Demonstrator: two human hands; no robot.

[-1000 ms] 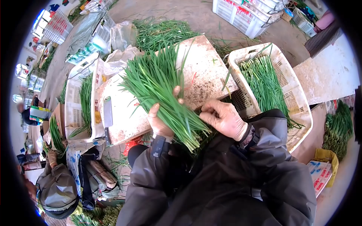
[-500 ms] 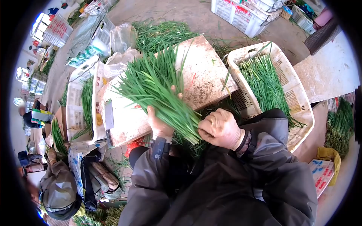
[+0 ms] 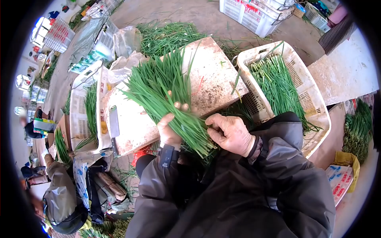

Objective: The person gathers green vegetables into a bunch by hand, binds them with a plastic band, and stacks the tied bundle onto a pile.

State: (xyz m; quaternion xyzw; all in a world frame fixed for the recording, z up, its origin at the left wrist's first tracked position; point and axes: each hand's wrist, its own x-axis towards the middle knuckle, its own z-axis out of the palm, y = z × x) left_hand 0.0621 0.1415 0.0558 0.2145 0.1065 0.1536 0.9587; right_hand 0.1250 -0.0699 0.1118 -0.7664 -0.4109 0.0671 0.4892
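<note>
My left hand [image 3: 170,129] is wrapped round the lower part of a bundle of long green stalks [image 3: 158,89], whose leafy ends spread up and left over a stained white board [image 3: 214,75]. The cut ends point down toward my lap. Beside them, on the right, my right hand [image 3: 232,134] has its fingers curled in a pinch near the stalks; whatever is between its fingertips is too small to make out. A cleaver [image 3: 114,123] lies at the board's left edge.
White crates with green stalks stand at the right [image 3: 323,115] and left [image 3: 104,85]. Loose greens [image 3: 170,35] lie behind the board. A co-worker's sleeve [image 3: 59,190] is at lower left. Stacked white crates [image 3: 250,18] stand at the back.
My right hand moved in to the stalk ends, then slightly up and away from them. The bundle has shifted a little in my left hand, which keeps its grip.
</note>
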